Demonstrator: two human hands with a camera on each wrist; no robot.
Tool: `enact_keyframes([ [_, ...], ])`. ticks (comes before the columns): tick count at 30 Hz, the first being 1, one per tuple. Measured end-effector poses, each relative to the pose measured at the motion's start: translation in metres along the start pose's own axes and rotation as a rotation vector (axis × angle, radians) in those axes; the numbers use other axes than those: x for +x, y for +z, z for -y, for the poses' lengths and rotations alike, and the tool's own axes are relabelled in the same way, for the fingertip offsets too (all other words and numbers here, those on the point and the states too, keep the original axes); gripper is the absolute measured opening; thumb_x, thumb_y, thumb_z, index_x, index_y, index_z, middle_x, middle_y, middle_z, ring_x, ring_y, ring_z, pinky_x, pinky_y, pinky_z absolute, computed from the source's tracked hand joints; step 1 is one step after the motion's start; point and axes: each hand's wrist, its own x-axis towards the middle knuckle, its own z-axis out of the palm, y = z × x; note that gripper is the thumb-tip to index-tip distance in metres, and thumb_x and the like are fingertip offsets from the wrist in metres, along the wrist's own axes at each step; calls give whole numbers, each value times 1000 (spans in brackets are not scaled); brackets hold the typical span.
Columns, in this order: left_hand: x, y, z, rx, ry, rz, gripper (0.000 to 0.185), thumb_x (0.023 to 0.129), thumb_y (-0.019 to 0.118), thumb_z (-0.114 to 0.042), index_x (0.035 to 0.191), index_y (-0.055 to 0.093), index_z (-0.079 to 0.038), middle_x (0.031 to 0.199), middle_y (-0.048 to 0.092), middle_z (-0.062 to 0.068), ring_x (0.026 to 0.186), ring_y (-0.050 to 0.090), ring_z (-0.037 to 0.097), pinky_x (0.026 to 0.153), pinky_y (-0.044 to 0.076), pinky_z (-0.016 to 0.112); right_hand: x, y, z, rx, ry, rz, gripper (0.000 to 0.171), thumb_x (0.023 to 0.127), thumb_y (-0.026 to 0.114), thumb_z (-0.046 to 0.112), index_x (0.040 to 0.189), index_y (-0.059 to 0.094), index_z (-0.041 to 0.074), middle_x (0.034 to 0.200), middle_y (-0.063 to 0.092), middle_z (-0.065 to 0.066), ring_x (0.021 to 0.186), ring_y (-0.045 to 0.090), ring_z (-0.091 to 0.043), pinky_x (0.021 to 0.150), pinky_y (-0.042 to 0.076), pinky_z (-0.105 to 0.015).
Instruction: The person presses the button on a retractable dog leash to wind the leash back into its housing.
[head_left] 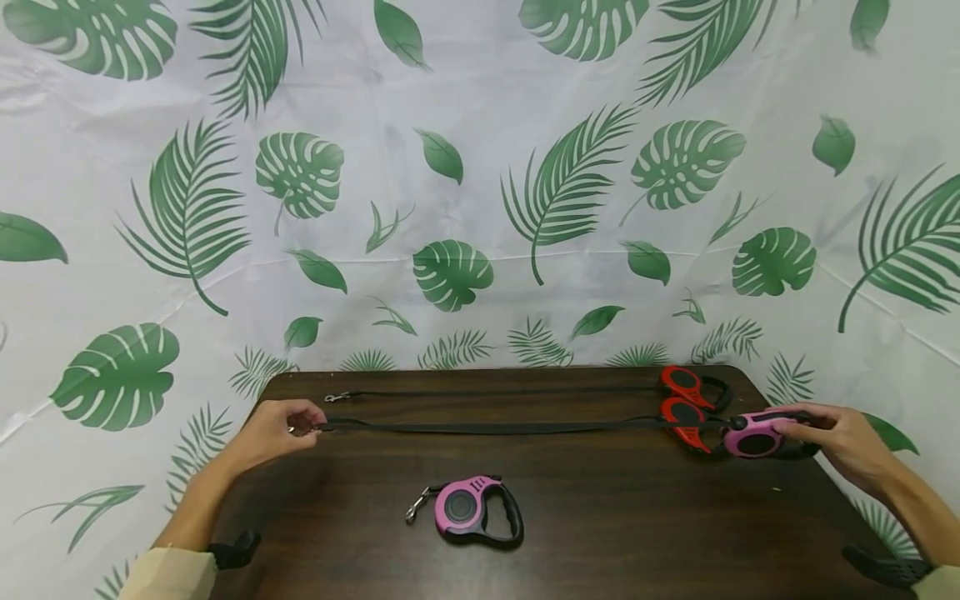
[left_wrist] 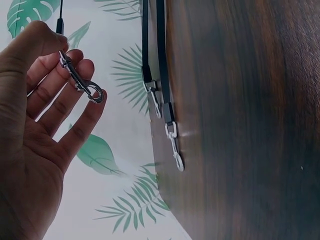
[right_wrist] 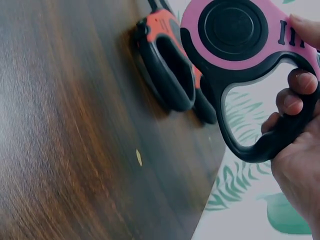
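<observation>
My right hand [head_left: 840,437] grips the black handle of a pink retractable leash [head_left: 753,435] at the table's right edge; in the right wrist view my fingers [right_wrist: 295,100] curl through the handle under the pink housing [right_wrist: 240,35]. Its black strap [head_left: 487,427] runs left across the table to my left hand [head_left: 288,425], which pinches the metal snap clip [left_wrist: 80,82] between thumb and fingers, just off the table's left edge. Two red leashes [head_left: 686,396] lie beside the pink one, their straps also pulled out leftward.
A second pink leash [head_left: 472,508] lies wound up at the front middle of the dark wooden table [head_left: 600,533]. Two strap clips [left_wrist: 174,145] rest near the left edge. A leaf-printed cloth [head_left: 450,167] hangs behind and around the table.
</observation>
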Motion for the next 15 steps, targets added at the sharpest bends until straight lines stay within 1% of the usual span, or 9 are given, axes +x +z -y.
enact_keyframes([
  [3,3,1,-2,-13,10,1,25,74,82,10,89,74,-9,81,70,-8,66,62,10,57,55,31,2,2,5,8,-19,8,25,103,67,7,127,73,2,107,76,16,100,63,5,80,49,-13],
  [7,7,3,-4,-28,16,8,25,75,82,10,90,74,-8,83,72,-6,71,61,1,61,56,26,3,6,10,9,-43,16,24,103,68,6,126,75,2,106,77,13,98,65,2,78,51,-15],
  [9,8,4,-5,-36,20,11,24,75,82,10,90,74,-7,83,72,-4,73,62,-1,63,56,23,3,9,13,24,-46,23,24,102,67,5,125,75,2,106,78,11,97,67,-1,77,53,-18],
  [11,10,5,-6,-42,23,17,24,75,82,10,90,74,-6,83,73,-3,73,62,0,63,56,22,3,12,16,25,-49,30,24,103,67,5,126,74,2,106,78,10,94,68,-3,76,56,-22],
  [12,10,6,-6,-40,27,18,24,75,82,10,91,74,-6,83,73,-2,72,63,2,63,57,24,4,13,17,29,-50,34,25,103,67,6,126,74,2,107,78,11,93,68,-4,75,56,-24],
  [15,12,8,-7,-39,31,23,24,74,82,10,91,74,-5,83,72,-2,71,63,3,62,57,26,5,17,23,0,-61,29,26,103,68,8,127,74,3,107,77,12,94,67,-4,75,56,-24],
])
